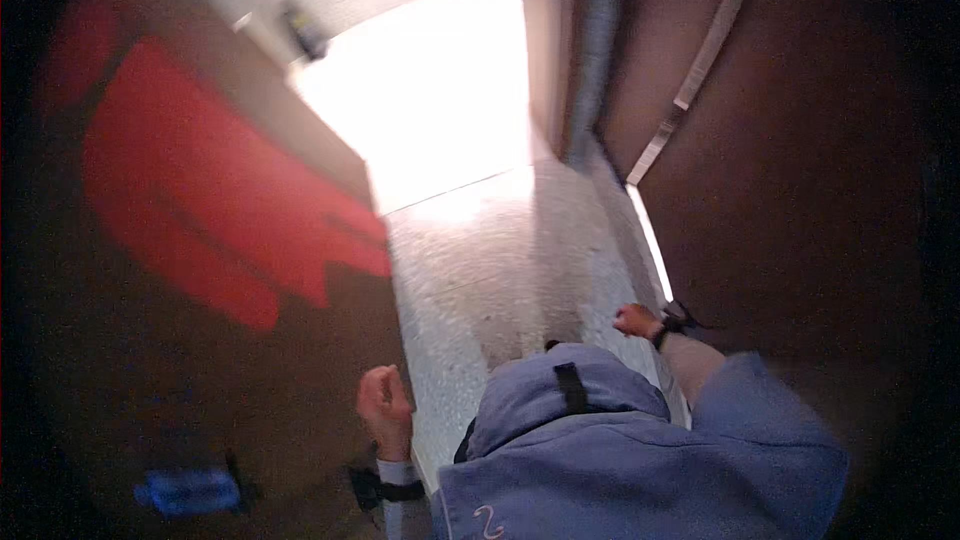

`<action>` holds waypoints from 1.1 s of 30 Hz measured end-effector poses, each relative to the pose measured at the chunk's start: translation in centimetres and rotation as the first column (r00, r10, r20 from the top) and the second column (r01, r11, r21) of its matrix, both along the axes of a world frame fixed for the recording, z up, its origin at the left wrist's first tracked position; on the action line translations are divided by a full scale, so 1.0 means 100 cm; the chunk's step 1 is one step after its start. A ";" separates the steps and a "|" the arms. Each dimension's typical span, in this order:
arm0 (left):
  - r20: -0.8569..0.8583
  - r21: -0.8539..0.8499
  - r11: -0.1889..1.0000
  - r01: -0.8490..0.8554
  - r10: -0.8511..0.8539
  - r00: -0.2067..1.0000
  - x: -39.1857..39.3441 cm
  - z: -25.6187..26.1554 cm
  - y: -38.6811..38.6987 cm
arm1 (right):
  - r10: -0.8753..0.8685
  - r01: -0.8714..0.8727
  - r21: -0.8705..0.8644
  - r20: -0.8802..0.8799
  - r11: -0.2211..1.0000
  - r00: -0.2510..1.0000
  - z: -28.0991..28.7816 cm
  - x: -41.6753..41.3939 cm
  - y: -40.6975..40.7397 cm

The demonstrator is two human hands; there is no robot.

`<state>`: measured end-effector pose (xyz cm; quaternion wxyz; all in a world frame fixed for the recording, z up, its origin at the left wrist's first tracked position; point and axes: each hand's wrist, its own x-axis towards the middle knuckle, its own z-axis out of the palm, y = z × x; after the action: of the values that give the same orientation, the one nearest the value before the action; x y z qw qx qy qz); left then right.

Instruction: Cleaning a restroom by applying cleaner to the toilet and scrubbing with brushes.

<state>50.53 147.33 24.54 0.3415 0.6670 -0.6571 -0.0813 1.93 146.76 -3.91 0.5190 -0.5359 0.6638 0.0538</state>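
Note:
My left hand (386,405) hangs low beside my body with its fingers curled in, and no object shows in it. Around that wrist is a black strap with a dark device (366,489). My right hand (637,321) swings forward on the other side, likewise curled and with no object visible. It wears a black wristband (664,331). Between both hands is the front of my grey-blue garment (577,442), with a dark strap tab (571,388) on it. Speckled floor (487,277) stretches ahead of me.
A brown wall with a large red painted shape (232,187) runs along my left. On the right stands a dark reddish-brown wall or panel (772,187) with a pale strip (720,22). Glaring light (442,105) covers the floor ahead. A blurred dark object (304,30) lies farther off.

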 end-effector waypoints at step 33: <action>-0.359 0.582 -0.179 0.793 -0.932 0.053 -0.185 -0.121 0.153 | -0.969 0.845 -0.476 -0.130 0.245 0.208 0.046 0.269 0.631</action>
<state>31.98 162.61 12.48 -0.1399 0.1038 -0.8750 -0.4517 28.85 209.85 0.67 0.2098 -0.0816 0.9391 -0.2596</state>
